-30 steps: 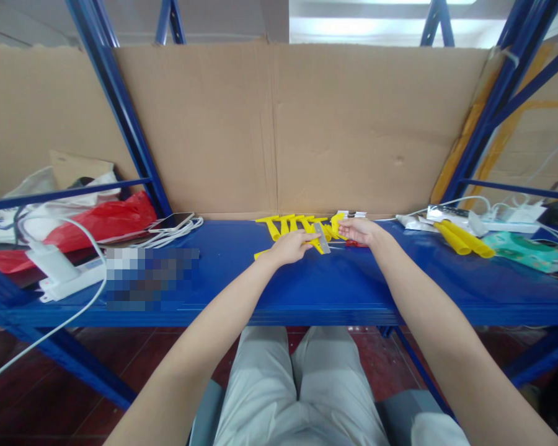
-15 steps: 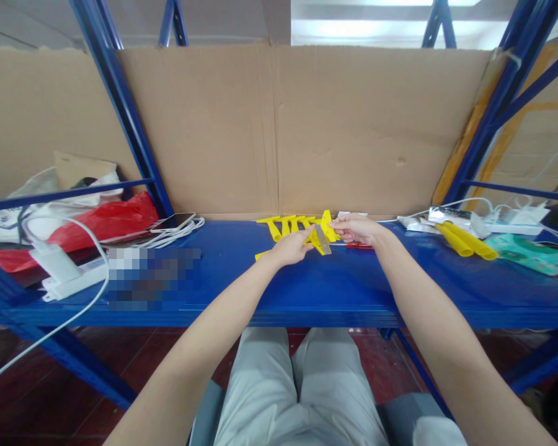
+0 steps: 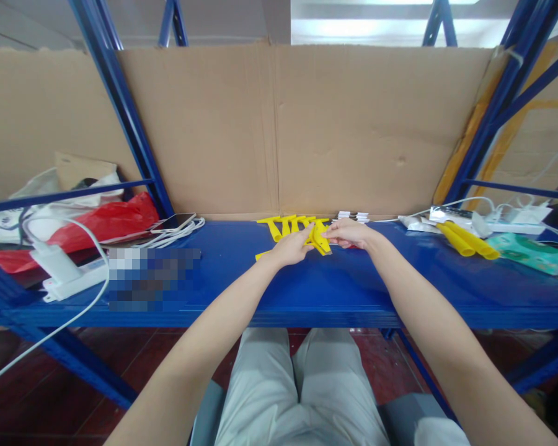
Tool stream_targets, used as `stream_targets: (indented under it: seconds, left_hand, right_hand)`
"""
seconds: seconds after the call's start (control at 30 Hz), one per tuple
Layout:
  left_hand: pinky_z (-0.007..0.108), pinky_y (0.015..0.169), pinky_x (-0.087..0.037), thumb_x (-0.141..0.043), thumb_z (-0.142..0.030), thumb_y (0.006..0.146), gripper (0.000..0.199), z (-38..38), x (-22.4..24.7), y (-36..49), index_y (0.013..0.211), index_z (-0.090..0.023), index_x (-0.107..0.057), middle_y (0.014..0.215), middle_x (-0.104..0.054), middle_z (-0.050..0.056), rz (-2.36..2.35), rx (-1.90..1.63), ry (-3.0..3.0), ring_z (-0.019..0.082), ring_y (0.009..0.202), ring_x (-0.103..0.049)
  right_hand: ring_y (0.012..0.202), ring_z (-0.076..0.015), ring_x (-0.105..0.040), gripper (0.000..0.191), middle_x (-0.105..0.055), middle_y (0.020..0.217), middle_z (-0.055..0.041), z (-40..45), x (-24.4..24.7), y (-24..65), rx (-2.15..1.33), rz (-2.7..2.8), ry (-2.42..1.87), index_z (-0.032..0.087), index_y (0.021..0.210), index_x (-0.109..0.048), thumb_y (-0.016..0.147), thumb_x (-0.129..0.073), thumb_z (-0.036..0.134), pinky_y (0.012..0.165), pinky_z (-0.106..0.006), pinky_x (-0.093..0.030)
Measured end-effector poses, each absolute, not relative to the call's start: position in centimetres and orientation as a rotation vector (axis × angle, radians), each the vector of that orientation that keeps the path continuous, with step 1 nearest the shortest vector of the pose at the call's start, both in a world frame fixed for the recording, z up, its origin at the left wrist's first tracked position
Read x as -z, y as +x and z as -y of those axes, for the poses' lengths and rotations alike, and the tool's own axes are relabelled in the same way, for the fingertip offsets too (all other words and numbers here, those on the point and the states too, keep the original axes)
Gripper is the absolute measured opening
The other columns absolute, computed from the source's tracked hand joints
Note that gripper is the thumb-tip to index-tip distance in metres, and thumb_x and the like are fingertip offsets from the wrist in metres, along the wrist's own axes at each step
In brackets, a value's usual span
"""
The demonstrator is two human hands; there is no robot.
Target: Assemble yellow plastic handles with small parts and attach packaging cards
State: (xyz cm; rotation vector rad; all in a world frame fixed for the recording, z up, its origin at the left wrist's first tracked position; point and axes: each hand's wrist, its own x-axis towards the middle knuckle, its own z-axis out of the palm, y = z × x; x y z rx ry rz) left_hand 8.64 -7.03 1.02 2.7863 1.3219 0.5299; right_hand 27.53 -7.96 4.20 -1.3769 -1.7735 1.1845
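Note:
My left hand (image 3: pixel 290 248) is closed on a yellow plastic scraper head (image 3: pixel 324 249), just above the blue shelf. My right hand (image 3: pixel 346 233) pinches a second yellow plastic piece (image 3: pixel 320 230), which lies over the head and covers most of its flat metal blade. Only a small corner of the blade shows at the lower end. Behind my left hand several yellow scraper handles (image 3: pixel 286 227) lie in a row by the cardboard. Something red lies partly hidden under my right hand; I cannot tell what it is.
White packets (image 3: pixel 359 217) lie behind my right hand. Two yellow tubes (image 3: pixel 465 240) and a green package (image 3: pixel 532 253) lie on the right. On the left are a white power strip (image 3: pixel 69 282), a coiled cable (image 3: pixel 181 232) and a red bag (image 3: pixel 106 223). A cardboard wall (image 3: pixel 353 130) closes the back.
My right hand has moved left and down, bringing its yellow piece onto the scraper head, so the blade is now mostly covered. The left hand has stayed in place.

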Motion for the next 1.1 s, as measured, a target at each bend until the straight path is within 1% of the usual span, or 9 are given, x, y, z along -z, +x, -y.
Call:
stream_targets:
  seconds: [0.2, 0.37, 0.57, 0.67, 0.73, 0.8, 0.9, 1.0, 1.1]
  left_hand:
    - [0.039, 0.098, -0.041, -0.051, -0.026, 0.09, 0.071, 6.79, -0.88, 8.64, 0.151, -0.016, -0.016, 0.133, -0.056, 0.018, -1.313, -0.53, 2.802, 0.026, 0.12, -0.055]
    - [0.038, 0.098, -0.042, -0.051, -0.026, 0.09, 0.07, 6.56, -0.68, 8.66, 0.15, -0.016, -0.017, 0.133, -0.056, 0.018, -1.296, -0.535, 2.798, 0.025, 0.119, -0.056]
    - [0.036, 0.098, -0.042, -0.053, -0.025, 0.09, 0.069, 6.75, -0.56, 8.65, 0.15, -0.016, -0.021, 0.132, -0.057, 0.016, -1.286, -0.544, 2.818, 0.024, 0.119, -0.056]
    - [0.035, 0.097, -0.042, -0.05, -0.022, 0.091, 0.059, 6.69, -0.49, 8.58, 0.147, -0.019, -0.032, 0.128, -0.06, 0.013, -1.197, -0.552, 2.889, 0.023, 0.116, -0.056]
    - [0.034, 0.095, -0.043, -0.047, -0.022, 0.092, 0.048, 6.62, -0.54, 8.52, 0.14, -0.019, -0.045, 0.119, -0.063, 0.011, -1.15, -0.525, 2.93, 0.022, 0.109, -0.059]
    - [0.034, 0.092, -0.044, -0.045, -0.022, 0.093, 0.042, 6.61, -0.67, 8.47, 0.135, -0.02, -0.052, 0.11, -0.065, 0.01, -1.146, -0.509, 2.946, 0.021, 0.103, -0.06]
    - [0.034, 0.09, -0.045, -0.044, -0.021, 0.093, 0.042, 6.72, -0.9, 8.47, 0.134, -0.02, -0.053, 0.106, -0.064, 0.01, -1.154, -0.55, 2.945, 0.021, 0.1, -0.06]
    - [0.035, 0.089, -0.045, -0.044, -0.019, 0.092, 0.043, 6.83, -0.96, 8.54, 0.134, -0.02, -0.053, 0.106, -0.064, 0.01, -1.138, -0.576, 2.957, 0.022, 0.101, -0.059]
    - [0.035, 0.087, -0.045, -0.045, -0.019, 0.092, 0.043, 6.83, -0.85, 8.62, 0.134, -0.02, -0.054, 0.105, -0.064, 0.01, -1.142, -0.566, 2.972, 0.023, 0.099, -0.06]
  right_hand:
    - [0.031, -0.0007, -0.025, 0.037, -0.039, 0.037, 0.0067, 8.01, -4.12, 27.37, -1.135, 1.802, -1.412, 0.017, 0.052, -0.045, 0.071, -0.073, 0.032, 0.031, -0.015, -0.017]
    - [0.031, -0.001, -0.026, 0.038, -0.037, 0.034, 0.0074, 7.84, -3.95, 27.25, -1.067, 1.831, -1.473, 0.017, 0.05, -0.044, 0.071, -0.072, 0.031, 0.031, -0.015, -0.017]
    - [0.03, -0.0017, -0.029, 0.035, -0.037, 0.034, 0.007, 7.81, -3.66, 26.99, -0.92, 1.845, -1.544, 0.017, 0.047, -0.044, 0.072, -0.068, 0.024, 0.031, -0.015, -0.02]
    - [0.03, -0.0015, -0.028, 0.037, -0.036, 0.033, 0.0078, 7.71, -3.49, 26.96, -0.886, 1.853, -1.549, 0.017, 0.047, -0.043, 0.071, -0.07, 0.026, 0.031, -0.015, -0.02]
    - [0.03, -0.0012, -0.027, 0.039, -0.035, 0.034, 0.0087, 7.6, -3.41, 27.0, -0.865, 1.858, -1.555, 0.017, 0.048, -0.042, 0.07, -0.072, 0.029, 0.031, -0.016, -0.019]
    - [0.03, -0.001, -0.027, 0.04, -0.035, 0.035, 0.0092, 7.56, -3.45, 27.07, -0.854, 1.849, -1.555, 0.018, 0.051, -0.042, 0.069, -0.074, 0.032, 0.032, -0.016, -0.018]
    - [0.031, -0.0008, -0.026, 0.036, -0.035, 0.037, 0.01, 7.77, -3.77, 27.16, -0.849, 1.777, -1.548, 0.018, 0.058, -0.043, 0.074, -0.072, 0.031, 0.033, -0.016, -0.017]
    - [0.031, -0.0011, -0.025, 0.03, -0.034, 0.038, 0.0097, 8.03, -4.08, 27.23, -0.847, 1.688, -1.569, 0.018, 0.062, -0.045, 0.083, -0.064, 0.027, 0.033, -0.016, -0.017]
    - [0.032, -0.0013, -0.028, 0.028, -0.041, 0.042, 0.007, 7.92, -4.02, 27.25, -0.917, 1.665, -1.567, 0.016, 0.062, -0.047, 0.087, -0.059, 0.023, 0.033, -0.016, -0.018]
